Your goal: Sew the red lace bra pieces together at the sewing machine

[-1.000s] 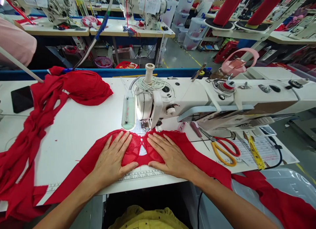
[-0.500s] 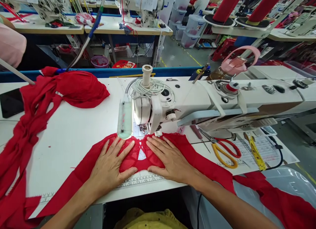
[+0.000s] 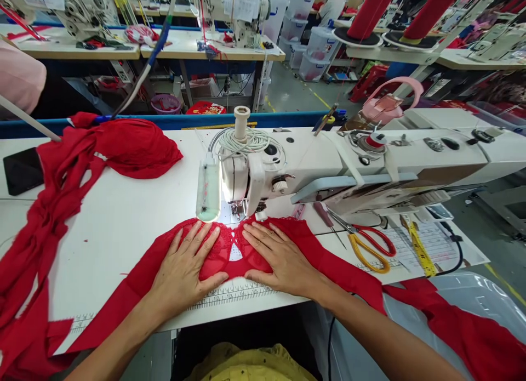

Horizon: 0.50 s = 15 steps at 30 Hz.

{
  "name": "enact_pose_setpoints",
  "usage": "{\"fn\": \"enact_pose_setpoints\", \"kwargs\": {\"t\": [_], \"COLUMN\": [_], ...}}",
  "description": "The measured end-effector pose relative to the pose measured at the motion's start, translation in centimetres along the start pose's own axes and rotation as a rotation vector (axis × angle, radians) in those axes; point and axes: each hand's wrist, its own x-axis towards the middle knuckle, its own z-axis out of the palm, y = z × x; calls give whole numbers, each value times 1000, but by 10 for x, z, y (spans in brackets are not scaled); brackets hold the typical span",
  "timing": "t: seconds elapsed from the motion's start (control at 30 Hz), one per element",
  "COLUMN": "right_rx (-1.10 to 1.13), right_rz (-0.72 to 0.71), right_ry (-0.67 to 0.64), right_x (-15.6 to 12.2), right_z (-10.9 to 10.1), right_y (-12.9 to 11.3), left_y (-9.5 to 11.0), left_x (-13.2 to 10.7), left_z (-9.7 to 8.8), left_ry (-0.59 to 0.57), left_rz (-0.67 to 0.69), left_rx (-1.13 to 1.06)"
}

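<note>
A red lace bra (image 3: 222,252) lies spread on the white sewing table, its two cups side by side with a small cutout between them. My left hand (image 3: 184,266) rests flat on the left cup, fingers stretched out. On the right cup my right hand (image 3: 281,257) lies the same way, palm down. Just beyond the bra's upper lace edge stands the needle area of a white sewing machine (image 3: 306,153). A lit lamp (image 3: 209,189) hangs left of the needle. Red fabric runs from the bra off both sides. A printed ruler (image 3: 234,296) shows along the table's front edge.
A pile of red fabric (image 3: 135,148) and a black phone (image 3: 22,171) occupy the table's left. Scissors (image 3: 370,248), an awl (image 3: 326,216) and a yellow tape measure (image 3: 419,249) lie right. Below them is a clear plastic bin (image 3: 472,293). A person's pink sleeve (image 3: 20,77) shows far left.
The view has shifted slightly, moving the machine and scissors a little left in the picture. Both hands stay flat on the bra in nearly the same places.
</note>
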Motion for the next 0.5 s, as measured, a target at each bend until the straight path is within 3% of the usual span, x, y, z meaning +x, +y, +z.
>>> {"fn": "enact_pose_setpoints", "kwargs": {"t": [0.3, 0.4, 0.5], "right_rx": [-9, -27, -134], "right_rz": [-23, -14, 98], "right_ry": [-12, 75, 217], "right_x": [1, 4, 16], "right_z": [-3, -12, -18], "right_y": [-4, -6, -1], "left_y": [3, 6, 8], "left_x": [-1, 1, 12], "left_z": [-2, -12, -25], "left_ry": [9, 10, 65], "left_rz": [-8, 7, -16], "left_rx": [-22, -66, -116]}}
